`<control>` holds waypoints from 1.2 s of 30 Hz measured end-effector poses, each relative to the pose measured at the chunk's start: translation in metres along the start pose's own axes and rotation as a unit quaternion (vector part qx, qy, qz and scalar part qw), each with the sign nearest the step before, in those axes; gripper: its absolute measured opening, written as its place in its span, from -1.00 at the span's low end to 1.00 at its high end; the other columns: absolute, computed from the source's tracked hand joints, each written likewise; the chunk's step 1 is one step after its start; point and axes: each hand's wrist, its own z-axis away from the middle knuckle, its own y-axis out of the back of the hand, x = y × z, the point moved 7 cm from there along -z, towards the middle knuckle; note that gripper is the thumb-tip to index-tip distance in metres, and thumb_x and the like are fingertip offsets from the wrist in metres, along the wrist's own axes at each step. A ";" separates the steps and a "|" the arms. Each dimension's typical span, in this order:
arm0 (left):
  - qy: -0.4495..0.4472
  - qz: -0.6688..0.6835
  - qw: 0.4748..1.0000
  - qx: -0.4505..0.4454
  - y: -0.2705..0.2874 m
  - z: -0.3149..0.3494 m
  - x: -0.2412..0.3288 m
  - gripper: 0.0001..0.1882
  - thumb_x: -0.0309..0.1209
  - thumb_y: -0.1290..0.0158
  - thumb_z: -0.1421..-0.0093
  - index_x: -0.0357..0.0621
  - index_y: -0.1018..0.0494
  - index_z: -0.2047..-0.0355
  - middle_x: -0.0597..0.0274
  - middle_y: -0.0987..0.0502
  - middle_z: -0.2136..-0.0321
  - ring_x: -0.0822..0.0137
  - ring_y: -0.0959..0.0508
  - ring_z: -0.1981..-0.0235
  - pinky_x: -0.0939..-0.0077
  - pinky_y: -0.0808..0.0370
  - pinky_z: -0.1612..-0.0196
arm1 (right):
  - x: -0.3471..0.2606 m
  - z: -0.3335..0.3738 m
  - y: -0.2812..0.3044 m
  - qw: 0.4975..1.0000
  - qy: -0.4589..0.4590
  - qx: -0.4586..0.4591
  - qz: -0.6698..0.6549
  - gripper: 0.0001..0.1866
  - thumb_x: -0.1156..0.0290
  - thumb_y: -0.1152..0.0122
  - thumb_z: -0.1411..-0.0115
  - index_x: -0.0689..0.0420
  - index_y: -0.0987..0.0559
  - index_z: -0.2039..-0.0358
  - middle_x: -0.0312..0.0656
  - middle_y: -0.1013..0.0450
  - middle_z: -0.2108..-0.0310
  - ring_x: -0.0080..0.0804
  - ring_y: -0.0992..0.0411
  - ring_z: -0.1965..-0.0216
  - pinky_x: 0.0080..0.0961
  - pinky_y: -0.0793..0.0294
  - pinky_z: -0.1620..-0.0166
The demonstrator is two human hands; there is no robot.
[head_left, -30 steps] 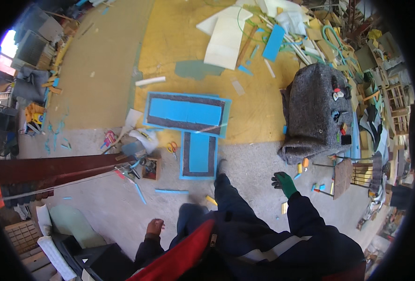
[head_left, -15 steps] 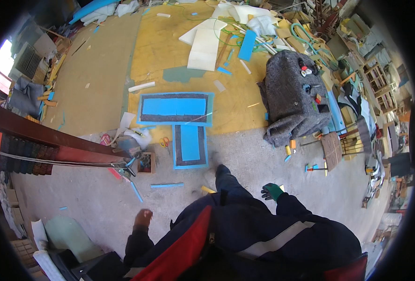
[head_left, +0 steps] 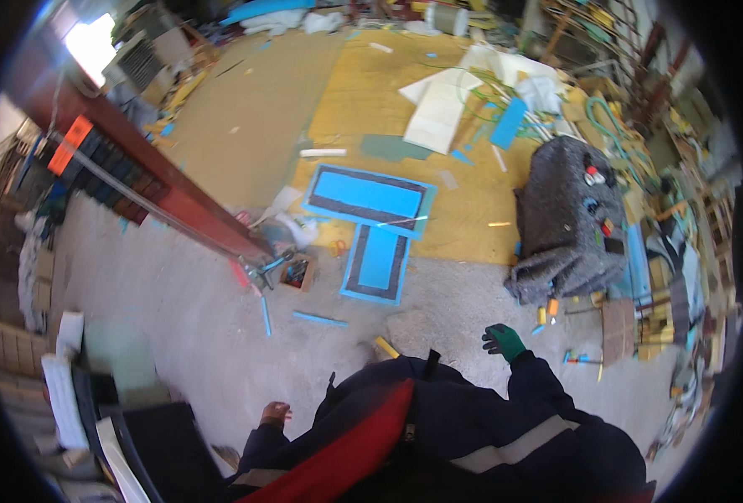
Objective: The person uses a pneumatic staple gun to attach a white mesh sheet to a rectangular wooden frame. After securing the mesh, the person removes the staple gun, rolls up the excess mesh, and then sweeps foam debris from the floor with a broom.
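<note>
Here's the jacket (head_left: 472, 419) right up close, dark with red and pale bands. Low on the left, the left hand (head_left: 277, 412), bare, hangs over the floor (head_left: 220, 352), fingers bent; whether their tips meet, I can't tell at this size. The black seat (head_left: 157, 448) is the nearest thing beside it.

Over to the right hand (head_left: 504, 341), gloved in green and black: fingers apart, slightly curled, gripping only air above the concrete. Ahead of it lie small yellow and orange blocks (head_left: 542, 315), near the grey cover (head_left: 568, 222) draped over something bulky.

Between the hands, a yellow piece (head_left: 386, 347) lies on the floor by the jacket's front edge; a blue strip (head_left: 321, 318) sits farther left. Beyond, the lower panel (head_left: 377, 260), blue with a dark band, lies on concrete, its far end against the upper panel (head_left: 367, 191), which lies crosswise on the yellow mat (head_left: 472, 201). Scissors (head_left: 338, 248), blurred, lie just left of the lower one. Farther out, white sheets (head_left: 442, 109) and a blue sheet (head_left: 509, 123).
</note>
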 end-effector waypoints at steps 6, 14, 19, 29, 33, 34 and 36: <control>-0.093 -0.040 0.995 0.017 -0.108 0.076 -0.012 -0.67 -0.28 -0.09 -0.32 -0.35 -0.57 0.10 -0.01 -0.68 0.32 0.19 -0.71 0.28 0.29 -0.67 0.20 | 0.063 -0.011 0.068 0.998 -0.014 -0.067 0.005 -0.68 0.14 -0.20 -0.38 0.05 -0.51 -0.01 -0.14 -0.61 0.19 -0.26 -0.62 0.35 -0.31 -0.58 0.35; -0.036 0.010 0.999 -0.017 -0.158 0.192 -0.073 -0.69 -0.26 -0.14 -0.38 -0.27 -0.55 0.05 0.19 -0.68 0.32 0.37 -0.67 0.27 0.43 -0.63 0.19 | 0.212 0.024 0.227 0.988 -0.138 -0.006 0.076 -0.76 0.17 -0.14 -0.37 -0.05 -0.46 0.04 -0.17 -0.58 0.21 -0.21 -0.59 0.41 -0.18 -0.57 0.35; -0.107 -0.254 0.961 -0.036 -0.145 0.210 -0.099 -0.70 -0.23 -0.17 -0.37 -0.27 -0.60 0.17 0.16 -0.67 0.22 0.39 -0.66 0.24 0.40 -0.60 0.18 | 0.244 0.066 0.236 0.988 -0.131 0.071 -0.042 -0.77 0.14 -0.16 -0.37 -0.11 -0.49 0.04 -0.21 -0.59 0.24 -0.28 -0.58 0.39 -0.25 -0.53 0.35; -0.002 -0.064 0.990 -0.127 -0.078 0.138 -0.145 -0.70 -0.24 -0.15 -0.40 -0.14 -0.47 -0.01 0.08 -0.63 0.29 0.30 -0.65 0.35 0.42 -0.60 0.34 | 0.350 0.217 0.084 0.985 -0.116 0.070 -0.105 -0.63 0.12 -0.20 -0.40 0.08 -0.54 -0.06 -0.17 -0.62 0.14 -0.31 -0.63 0.31 -0.32 -0.60 0.27; 0.086 -0.123 0.976 -0.156 -0.049 0.106 -0.159 -0.66 -0.22 -0.14 -0.34 -0.18 -0.49 0.02 0.02 -0.64 0.26 0.20 -0.67 0.31 0.33 -0.62 0.37 | 0.413 0.301 0.037 0.967 -0.183 0.103 -0.144 -0.66 0.14 -0.21 -0.37 0.04 -0.53 -0.05 -0.16 -0.62 0.15 -0.30 -0.63 0.32 -0.27 -0.61 0.26; 0.082 -0.154 0.973 -0.149 -0.042 0.098 -0.160 -0.67 -0.24 -0.14 -0.34 -0.20 -0.49 0.03 0.01 -0.64 0.26 0.19 -0.67 0.31 0.31 -0.63 0.36 | 0.431 0.320 0.033 0.959 -0.209 0.119 -0.151 -0.66 0.14 -0.22 -0.36 0.02 -0.53 -0.04 -0.16 -0.62 0.15 -0.29 -0.63 0.32 -0.25 -0.60 0.27; 0.073 -0.206 0.967 -0.131 -0.029 0.085 -0.160 -0.68 -0.28 -0.15 -0.33 -0.23 -0.49 0.03 0.00 -0.63 0.27 0.18 -0.67 0.31 0.27 -0.66 0.34 | 0.463 0.350 0.032 0.945 -0.237 0.136 -0.179 -0.68 0.15 -0.21 -0.36 0.01 -0.53 -0.03 -0.15 -0.62 0.15 -0.26 -0.63 0.32 -0.22 -0.58 0.29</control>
